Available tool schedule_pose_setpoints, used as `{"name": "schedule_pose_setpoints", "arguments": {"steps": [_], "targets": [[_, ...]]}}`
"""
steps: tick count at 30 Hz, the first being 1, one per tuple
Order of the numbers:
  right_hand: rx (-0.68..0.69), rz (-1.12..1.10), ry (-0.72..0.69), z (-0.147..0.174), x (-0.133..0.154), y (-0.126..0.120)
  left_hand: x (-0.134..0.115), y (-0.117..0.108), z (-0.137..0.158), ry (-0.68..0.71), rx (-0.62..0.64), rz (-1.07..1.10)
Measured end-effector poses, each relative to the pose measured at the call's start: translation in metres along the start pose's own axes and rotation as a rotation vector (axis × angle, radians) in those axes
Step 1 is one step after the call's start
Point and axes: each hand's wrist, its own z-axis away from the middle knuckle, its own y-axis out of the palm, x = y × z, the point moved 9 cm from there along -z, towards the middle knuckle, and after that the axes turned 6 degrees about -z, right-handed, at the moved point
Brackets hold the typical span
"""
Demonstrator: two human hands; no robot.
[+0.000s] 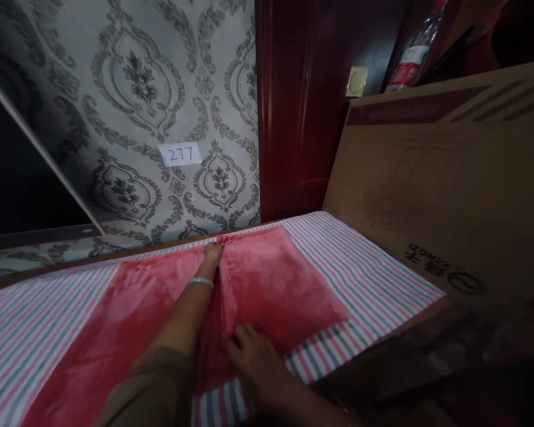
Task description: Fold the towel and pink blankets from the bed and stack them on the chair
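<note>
A red plush cloth (271,279) lies on a striped sheet, its right part folded over toward the left so that an edge runs across its middle. My left hand (213,254), with a pale bracelet on the wrist, is closed on the far end of that folded edge. At the near end of the same edge is my right hand (251,353), its thumb and fingers bent in and pinching the cloth. The left part of the cloth spreads flat under my left forearm.
The striped sheet (355,261) covers the surface below. A large cardboard box (427,178) stands on the right, with a bottle (406,68) behind it. Patterned wallpaper bears a paper label (181,154) reading 277. A dark screen (22,160) is at the left.
</note>
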Motion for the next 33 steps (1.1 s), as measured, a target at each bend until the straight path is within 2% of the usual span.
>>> {"name": "schedule_pose_setpoints", "arguments": {"steps": [2,4,6,8,9,11,14,17,20,22,24,28,30,33], "targets": [[-0.013,-0.080,-0.030,0.002,0.003,-0.019,-0.008,-0.006,0.007,0.003,-0.011,-0.039],[-0.060,-0.169,-0.011,0.003,-0.008,-0.048,-0.026,-0.010,0.018,0.057,-0.046,-0.068],[-0.137,-0.159,0.071,0.001,-0.038,-0.080,-0.061,-0.007,0.036,0.254,-0.072,-0.186],[-0.206,-0.020,0.175,0.000,-0.077,-0.106,-0.097,0.014,0.066,0.528,-0.036,-0.417],[-0.220,0.064,0.228,0.000,-0.097,-0.113,-0.108,0.029,0.084,0.649,0.000,-0.550],[-0.187,0.187,0.321,0.002,-0.134,-0.112,-0.106,0.058,0.111,0.751,0.086,-0.765],[-0.048,0.220,0.390,0.012,-0.168,-0.081,-0.071,0.082,0.126,0.697,0.178,-0.952],[0.012,0.206,0.403,0.026,-0.178,-0.054,-0.043,0.087,0.123,0.635,0.208,-1.016],[0.019,0.214,0.410,0.032,-0.180,-0.050,-0.039,0.084,0.118,0.598,0.266,-1.016],[0.060,0.202,0.428,0.025,-0.182,-0.059,-0.042,0.080,0.116,0.556,0.348,-1.018],[0.075,0.173,0.424,0.004,-0.182,-0.077,-0.050,0.072,0.116,0.550,0.374,-1.025],[0.004,0.133,0.335,-0.077,-0.173,-0.112,-0.064,0.047,0.112,0.608,0.217,-1.034],[0.003,0.146,0.352,-0.115,-0.179,-0.110,-0.057,0.039,0.108,0.608,0.175,-1.036],[0.046,0.179,0.458,-0.145,-0.209,-0.080,-0.035,0.036,0.096,0.566,0.152,-1.059]]}}
